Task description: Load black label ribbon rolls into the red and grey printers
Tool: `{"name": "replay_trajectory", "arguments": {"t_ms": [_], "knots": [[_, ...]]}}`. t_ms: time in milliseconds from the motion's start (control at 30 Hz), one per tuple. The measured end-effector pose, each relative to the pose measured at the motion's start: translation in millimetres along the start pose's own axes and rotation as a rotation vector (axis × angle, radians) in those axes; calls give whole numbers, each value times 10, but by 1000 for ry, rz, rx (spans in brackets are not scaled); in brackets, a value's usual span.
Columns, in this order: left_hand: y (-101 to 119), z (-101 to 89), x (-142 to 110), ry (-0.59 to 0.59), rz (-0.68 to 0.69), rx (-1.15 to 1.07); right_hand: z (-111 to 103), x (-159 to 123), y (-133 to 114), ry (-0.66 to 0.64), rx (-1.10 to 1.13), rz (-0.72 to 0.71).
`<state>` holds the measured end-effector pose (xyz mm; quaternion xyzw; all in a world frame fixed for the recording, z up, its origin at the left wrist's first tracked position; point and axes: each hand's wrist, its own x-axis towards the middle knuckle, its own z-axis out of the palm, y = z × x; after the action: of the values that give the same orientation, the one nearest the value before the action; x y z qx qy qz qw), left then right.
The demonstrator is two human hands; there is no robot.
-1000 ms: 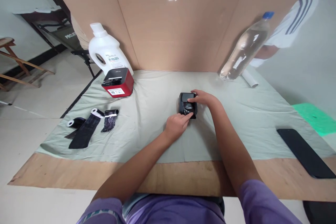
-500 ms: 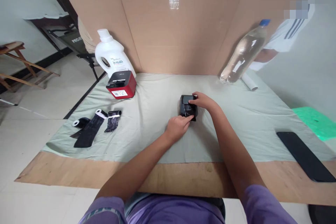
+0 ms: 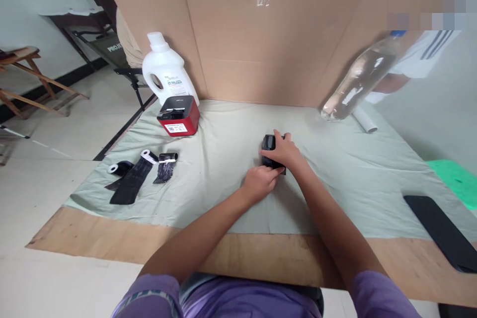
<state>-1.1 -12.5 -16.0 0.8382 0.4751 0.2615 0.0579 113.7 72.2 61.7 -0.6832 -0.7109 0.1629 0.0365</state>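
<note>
A small black device lies in the middle of the pale green cloth. My right hand rests over its top with the fingers curled round it. My left hand is closed against the device's near edge, its fingers pinching there; what they pinch is hidden. Most of the device is covered by both hands.
A red and black box and a white jug stand at the back left. Black ribbon rolls lie at the left. A clear bottle leans at the back right by a white tube. A black phone lies near right. Another person's striped sleeve shows behind.
My right hand has slid from the device's right side over its top, covering more of it. My left hand stays at the near edge. The camera view has shifted slightly.
</note>
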Motion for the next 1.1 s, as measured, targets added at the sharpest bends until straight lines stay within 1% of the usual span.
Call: {"name": "replay_trajectory", "arguments": {"t_ms": [133, 200, 267, 433, 533, 800, 1000, 1100], "knots": [[3, -19, 2, -31, 1, 8, 62, -72, -62, 64, -48, 1], [4, -23, 4, -37, 0, 3, 60, -94, -69, 70, -46, 11], [0, -17, 6, -32, 3, -2, 43, -120, -82, 39, -60, 20], [-23, 29, 10, -18, 23, 4, 9, -198, -142, -88, -149, 30], [-30, 44, 8, -25, 54, 2, 13, -220, -144, -113, -173, 26], [-3, -2, 1, -108, 37, 27, 81, -251, -80, -27, -146, 24], [22, -45, -24, -151, 12, 45, 123, -291, -113, 83, -58, 87], [29, -52, -27, -161, 0, 39, 159, -316, -137, 108, -45, 107]]}}
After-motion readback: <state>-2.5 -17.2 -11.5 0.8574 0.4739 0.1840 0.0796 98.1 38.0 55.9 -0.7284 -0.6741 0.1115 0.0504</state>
